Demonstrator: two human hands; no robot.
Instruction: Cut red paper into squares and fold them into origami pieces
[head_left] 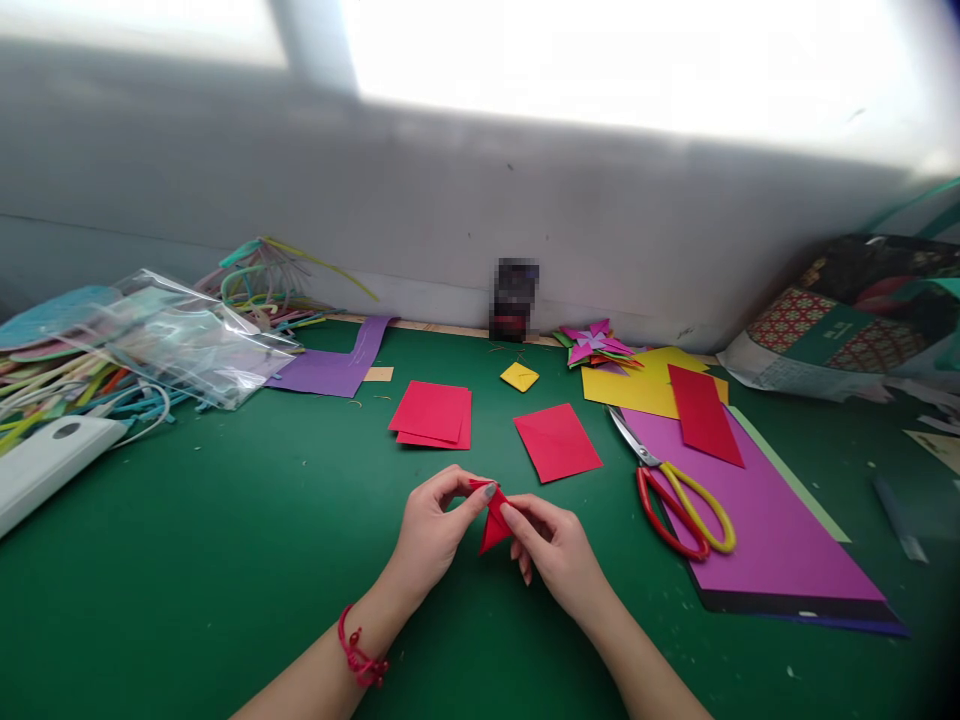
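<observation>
My left hand (439, 525) pinches the upper corner of a small folded red paper (493, 530) between thumb and fingers. On its right edge, my right hand (553, 548) grips the same paper, its thumb lying on the front. The piece is held above the green table, with a pointed end hanging down. Just beyond my hands lie a stack of red squares (431, 413) on the left and a single red square (557, 442) on the right. A small yellow folded square (520, 377) rests farther back.
Red-and-yellow-handled scissors (656, 465) lie on purple sheets (772, 530) at the right, by a red strip (705, 415). Folded paper stars (596, 345) sit behind. Plastic bags (195, 340), pipe cleaners and a white device (56, 465) fill the left; a patterned bag (840, 325) stands far right.
</observation>
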